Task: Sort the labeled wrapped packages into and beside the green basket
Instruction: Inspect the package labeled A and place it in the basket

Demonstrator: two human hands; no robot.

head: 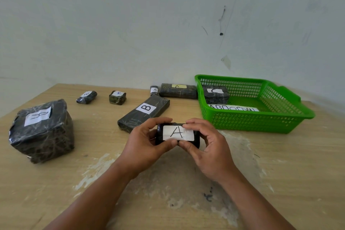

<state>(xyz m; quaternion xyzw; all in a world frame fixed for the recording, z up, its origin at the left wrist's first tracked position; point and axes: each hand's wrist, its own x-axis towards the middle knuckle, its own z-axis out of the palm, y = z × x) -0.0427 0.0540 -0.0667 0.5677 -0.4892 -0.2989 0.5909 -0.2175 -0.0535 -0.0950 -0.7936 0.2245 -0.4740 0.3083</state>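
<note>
Both the left hand (144,146) and right hand (209,152) pinch a small black-wrapped package (178,133), its white label reading "A", above the wooden table (280,164). Farther right, the green basket (261,121) contains a "C" package (215,94).

Small black-wrapped package (178,134), white label reading "A", held above table, label facing camera. Long flat package (143,113) marked "B", lying diagonally just behind it. Large bulky block (42,130) at far left, label letter unclear. Two small packages near back edge: one (86,97) marked "B", one cube-shaped (117,97), letter unclear. Tiny "A" package (154,90) beside flat "A" package (178,91) with yellowish label, touching or nearly touching green basket (276,123). Inside basket, back left corner: package (215,94) labelled "C"; white lettered paper strip (234,108) on basket floor.
</note>
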